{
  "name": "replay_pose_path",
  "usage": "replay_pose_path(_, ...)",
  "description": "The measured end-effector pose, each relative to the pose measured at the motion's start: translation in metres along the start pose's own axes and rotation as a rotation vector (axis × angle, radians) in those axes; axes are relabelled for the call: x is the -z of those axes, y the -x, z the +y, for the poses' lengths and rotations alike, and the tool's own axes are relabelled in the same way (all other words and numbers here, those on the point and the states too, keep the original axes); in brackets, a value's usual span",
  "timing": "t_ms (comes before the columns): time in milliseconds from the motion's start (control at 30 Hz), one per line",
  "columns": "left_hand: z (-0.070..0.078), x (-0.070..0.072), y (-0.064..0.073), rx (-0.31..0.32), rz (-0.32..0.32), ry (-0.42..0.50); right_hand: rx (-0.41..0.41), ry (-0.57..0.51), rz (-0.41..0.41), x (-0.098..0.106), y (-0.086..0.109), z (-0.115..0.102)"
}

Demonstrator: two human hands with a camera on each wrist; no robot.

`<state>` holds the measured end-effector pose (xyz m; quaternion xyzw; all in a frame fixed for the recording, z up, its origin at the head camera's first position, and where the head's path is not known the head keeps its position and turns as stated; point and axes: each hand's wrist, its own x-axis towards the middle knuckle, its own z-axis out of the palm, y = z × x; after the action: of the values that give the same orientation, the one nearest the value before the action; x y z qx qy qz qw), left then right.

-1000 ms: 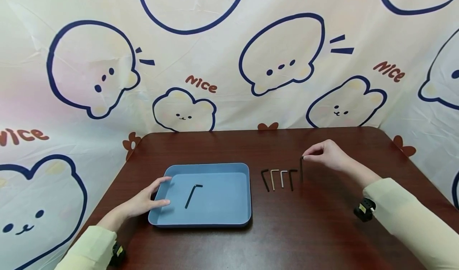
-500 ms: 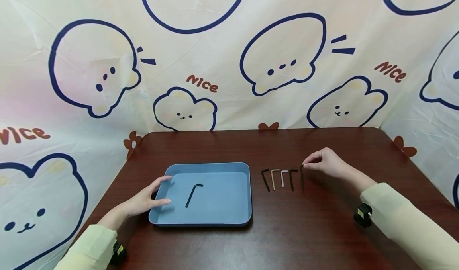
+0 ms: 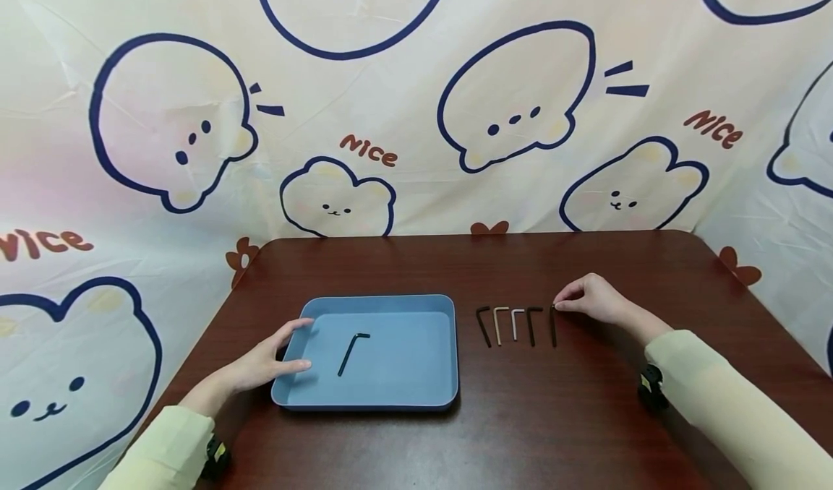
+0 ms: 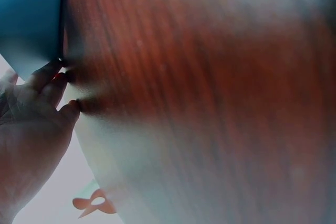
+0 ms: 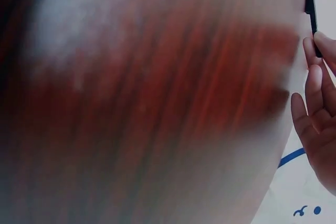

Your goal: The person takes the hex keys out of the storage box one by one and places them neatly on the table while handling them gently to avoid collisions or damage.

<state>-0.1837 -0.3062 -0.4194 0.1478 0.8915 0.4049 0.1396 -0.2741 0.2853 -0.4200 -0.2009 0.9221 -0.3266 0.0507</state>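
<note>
My right hand [image 3: 594, 300] pinches a black hex key [image 3: 553, 331] near its upper end, between thumb and fingertips. In the right wrist view the same key [image 5: 311, 6] runs upward from the fingertips. To its left lie a black hex key [image 3: 531, 327], a small silver one [image 3: 515, 324], a brassy one [image 3: 498, 326] and another black one [image 3: 484, 327], in a row. My left hand [image 3: 260, 363] rests on the left rim of a blue tray [image 3: 410, 367], thumb and index finger reaching over the edge. One black hex key [image 3: 349, 353] lies inside the tray.
Everything sits on a dark brown wooden table [image 3: 507, 432]. Behind and at both sides hangs a pale cloth [image 3: 416, 100] with cartoon drawings. Each wrist wears a small black device, such as the left wrist camera [image 3: 216, 457].
My right hand has come down toward the table with the black hex key, which now stands level with the row's right end. The left hand stays on the tray.
</note>
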Motion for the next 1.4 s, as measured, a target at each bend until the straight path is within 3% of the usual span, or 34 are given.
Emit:
replay_pose_path(267, 0.0003, -0.0003, -0.0008, -0.003, -0.002, 0.005, 0.013, 0.012, -0.009, -0.0068, -0.0067, 0.0007)
replay_pose_path(933, -0.0030, 0.0003, -0.0010, -0.024, -0.005, 0.002, -0.044, 0.030, 0.002, -0.0102, -0.0060, -0.0027)
replay_pose_path(1400, -0.0010, 0.0003, -0.0005, -0.021, -0.007, 0.000, -0.052, -0.012, 0.011, -0.0083, -0.0103, -0.0045)
